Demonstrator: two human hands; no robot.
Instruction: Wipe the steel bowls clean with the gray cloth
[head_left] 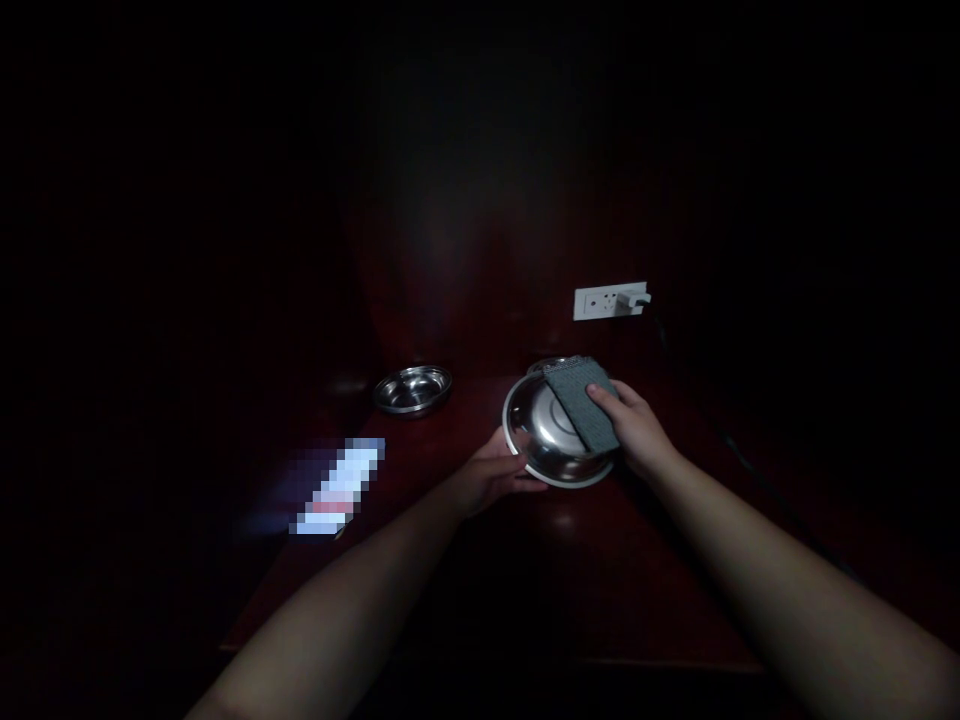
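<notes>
- the left hand (491,478) is gripping a shiny metal bowl (546,432) by its lower left rim, fingers closing around the edge.
- the right hand (637,425) is holding a folded grey cloth (585,408), the thumb lying on top and the cloth covering the bowl's right side.
- the bowl is sitting between the two hands, tilting so that its rounded underside, with a ring at the middle, is facing back toward the person.
- the cloth's long axis is running steeply from upper left to lower right, its fringed short end pointing away from the person.
- another metal rim (546,362) is peeking out just beyond the bowl, mostly hiding behind it.
- a second metal bowl (414,392) is resting mouth-up on the dark red desk (442,440), beyond the left hand and to its left.
- a bright pixelated rectangle (341,488) is glowing left of the left hand, its long axis slanting away toward the right.
- a wall socket (591,303) is showing beyond the right hand, holding a white plug (634,300).
</notes>
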